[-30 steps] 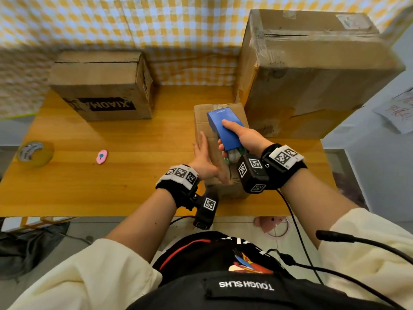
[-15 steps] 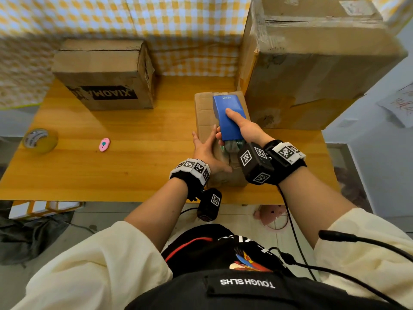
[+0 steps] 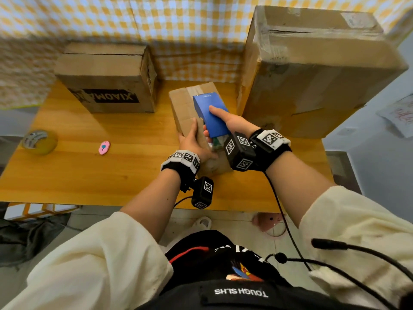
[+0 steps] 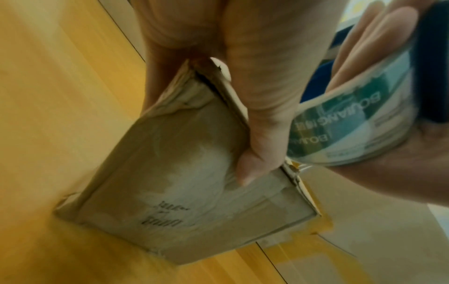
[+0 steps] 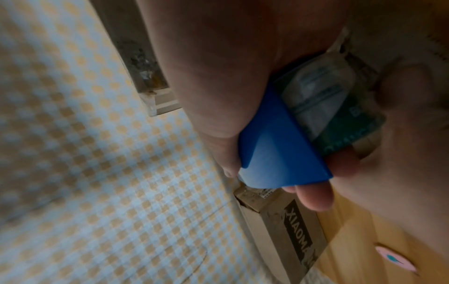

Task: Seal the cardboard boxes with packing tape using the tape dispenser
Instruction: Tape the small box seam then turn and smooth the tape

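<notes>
A small cardboard box (image 3: 184, 108) lies lengthwise in the middle of the wooden table (image 3: 111, 175). My left hand (image 3: 194, 142) holds its near left end. In the left wrist view the thumb (image 4: 257, 134) curls over the top edge onto the box's end face (image 4: 184, 192). My right hand (image 3: 226, 121) grips the blue tape dispenser (image 3: 211, 113), which rests on the box's top along its centre seam. The tape roll (image 4: 352, 123) with green print sits inside the dispenser (image 5: 274, 149), between my right fingers. The dispenser hides the tape's contact with the box.
A cardboard box printed XIAOMI (image 3: 107, 79) stands at the back left. A large taped box (image 3: 312, 70) stands at the back right, close to my right hand. A yellowish tape roll (image 3: 39, 142) and a small pink object (image 3: 104, 147) lie on the left. A checked cloth hangs behind.
My right hand has slid the dispenser along the box top, away from me. The box's far end has swung a little to the left. My left hand has stayed on the near end.
</notes>
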